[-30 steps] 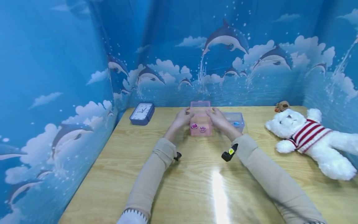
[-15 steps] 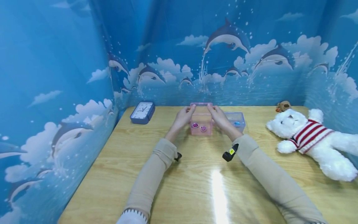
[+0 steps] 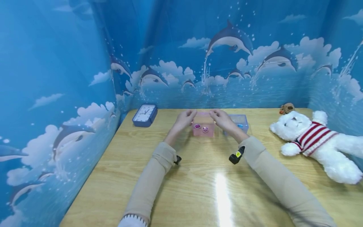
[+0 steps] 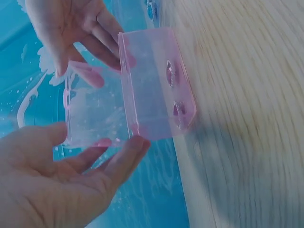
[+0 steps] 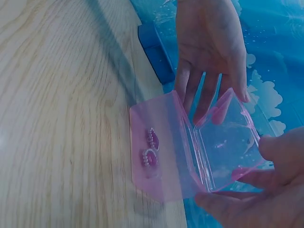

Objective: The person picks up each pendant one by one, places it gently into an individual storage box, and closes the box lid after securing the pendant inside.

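Note:
A clear pink box (image 3: pixel 210 133) stands on the table with its hinged lid (image 4: pixel 97 114) partly raised. Two pink gem pieces (image 5: pixel 150 156) rimmed with small clear beads show through its wall. My left hand (image 3: pixel 185 119) holds the lid's left side, thumb at the upper edge and fingers along the side and near the box corner. On the opposite side, my right hand (image 3: pixel 224 121) grips the lid in the same way. Both wrist views show the lid between the two hands. Some fingertips are hidden behind the clear plastic.
Just right of the pink box is a clear bluish box (image 3: pixel 236 119) with a blue gem piece inside. A blue clock (image 3: pixel 145 113) lies at the back left. A white teddy bear (image 3: pixel 314 135) and small brown toy (image 3: pixel 288 108) lie right. A dolphin-print curtain (image 3: pixel 175 47) backs the table.
The pink lid has tipped lower, its upper edge coming down toward the box, with both hands moving along with it. The other things have stayed put.

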Motion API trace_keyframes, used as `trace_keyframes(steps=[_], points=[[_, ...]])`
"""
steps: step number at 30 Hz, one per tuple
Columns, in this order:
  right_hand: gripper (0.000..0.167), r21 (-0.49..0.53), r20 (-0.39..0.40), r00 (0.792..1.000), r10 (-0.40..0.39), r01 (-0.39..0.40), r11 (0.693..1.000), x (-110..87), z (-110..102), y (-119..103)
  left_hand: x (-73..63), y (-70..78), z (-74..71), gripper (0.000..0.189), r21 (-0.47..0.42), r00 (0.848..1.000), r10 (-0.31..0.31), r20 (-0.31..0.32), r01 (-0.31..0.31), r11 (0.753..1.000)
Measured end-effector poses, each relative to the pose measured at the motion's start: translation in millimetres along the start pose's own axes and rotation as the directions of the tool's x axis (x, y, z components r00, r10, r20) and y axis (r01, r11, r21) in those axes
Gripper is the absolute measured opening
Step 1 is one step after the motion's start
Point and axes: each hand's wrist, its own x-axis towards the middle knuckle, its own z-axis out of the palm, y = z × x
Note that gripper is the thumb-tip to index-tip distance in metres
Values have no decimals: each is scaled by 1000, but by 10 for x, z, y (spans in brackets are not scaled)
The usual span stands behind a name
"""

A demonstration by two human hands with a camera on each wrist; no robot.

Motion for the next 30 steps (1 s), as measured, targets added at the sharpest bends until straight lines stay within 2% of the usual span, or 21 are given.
trace_keyframes(steps=[7,12,18,23,30], points=[[63,-117,29,996,-88,90,989,-22,-47,51,-28,-81,-94,55,73,993,65,96,-72,995],[58,-205,44,994,-100,107,973,-28,-85,61,-20,-130,-155,55,147,983,107,147,-129,981],[56,-254,57,989,-134,144,957,-48,-89,58,-11,-181,-205,56,166,967,148,207,-184,969],[56,-270,70,989,-133,148,952,-44,-71,60,-3,-205,-203,54,160,958,168,233,-208,965],[56,-337,99,988,-117,144,930,-48,-33,89,-3,-232,-164,51,159,959,164,230,-203,966]])
